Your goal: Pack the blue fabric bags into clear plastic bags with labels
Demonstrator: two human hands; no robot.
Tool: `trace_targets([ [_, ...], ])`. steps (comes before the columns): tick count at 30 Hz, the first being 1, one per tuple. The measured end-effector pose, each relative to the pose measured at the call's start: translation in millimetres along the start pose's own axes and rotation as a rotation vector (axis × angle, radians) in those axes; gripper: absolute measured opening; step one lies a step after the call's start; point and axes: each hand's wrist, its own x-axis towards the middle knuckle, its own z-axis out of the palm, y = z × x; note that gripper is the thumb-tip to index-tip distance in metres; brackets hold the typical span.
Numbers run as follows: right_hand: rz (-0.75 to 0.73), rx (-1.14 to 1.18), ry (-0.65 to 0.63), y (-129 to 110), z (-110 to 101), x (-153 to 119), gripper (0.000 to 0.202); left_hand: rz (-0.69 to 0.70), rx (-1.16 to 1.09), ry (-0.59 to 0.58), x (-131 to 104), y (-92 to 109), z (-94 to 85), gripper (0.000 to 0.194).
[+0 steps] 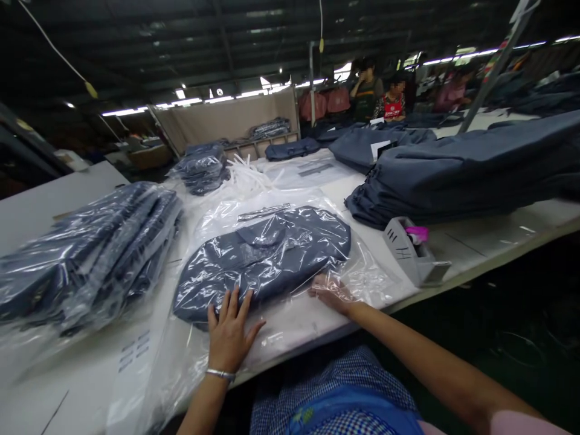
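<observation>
A dark blue folded cloth item (290, 248) lies flat inside a clear plastic bag (371, 281) on the worktable. My left hand (230, 329), with a silver bangle at the wrist, rests on its near left edge through the film, fingers spread. Against the near right edge is my right hand (333, 293), with clear film over it. Its fingers are curled, and what they hold, if anything, is hidden by glare and plastic. A folded clear strip (263, 211) lies just beyond the blue item.
Bagged blue items are stacked at left (90, 254) and at the back (199, 169). White strips (249, 175) lie beyond the bag. To the right are a large blue cloth pile (457, 175) and a grey holder (410, 251). Several people work in the background.
</observation>
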Motion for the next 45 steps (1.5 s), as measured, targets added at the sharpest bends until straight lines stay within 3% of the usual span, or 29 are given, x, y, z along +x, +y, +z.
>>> trace_targets([
  [3,-0.081,-0.069,-0.061,-4.3,-19.2,-15.2,0.019,-0.032,0.025,0.02,7.1,2.2,-3.2,0.058],
  [8,-0.177,-0.161,-0.076,-3.0,-68.7,-79.7,0.025,-0.085,0.005,-0.022,6.2,-3.2,14.8,0.05],
  [10,-0.204,-0.207,-0.053,-4.2,-75.9,-104.3,0.024,-0.091,-0.01,-0.042,2.7,-4.3,20.8,0.051],
  [13,-0.185,-0.269,0.018,-16.4,-66.2,-124.3,0.021,-0.088,-0.028,-0.066,2.1,-4.2,17.8,0.05],
  [16,-0.171,-0.284,0.055,-36.9,-44.3,-119.9,0.037,-0.077,-0.036,-0.086,8.7,-0.9,2.9,0.05],
  [19,-0.158,-0.225,0.04,-52.0,-23.4,-99.0,0.057,-0.058,-0.03,-0.067,18.1,8.0,-12.9,0.056],
  [24,-0.068,-0.233,0.101,-51.9,-7.9,-69.0,0.037,0.145,-0.056,-0.099,35.0,21.0,-17.3,0.067],
  [28,-0.105,-0.227,0.072,-46.2,-13.6,-65.8,0.023,0.2,-0.078,-0.147,55.1,14.8,-6.6,0.075],
  [32,-0.232,-0.101,-0.022,-46.0,-23.1,-73.4,0.032,0.206,-0.089,-0.154,74.0,-0.6,3.5,0.069],
  [38,-0.255,-0.045,-0.013,-53.8,-24.6,-95.5,0.039,0.138,-0.096,-0.11,62.5,-6.7,28.9,0.073],
  [41,-0.201,-0.131,-0.041,-50.2,-27.4,-104.5,0.05,0.125,-0.11,-0.108,53.5,-4.2,35.9,0.075],
  [45,-0.005,-0.309,-0.018,-23.5,-46.3,-115.9,0.066,0.11,-0.135,-0.145,63.2,-7.7,23.9,0.077],
])
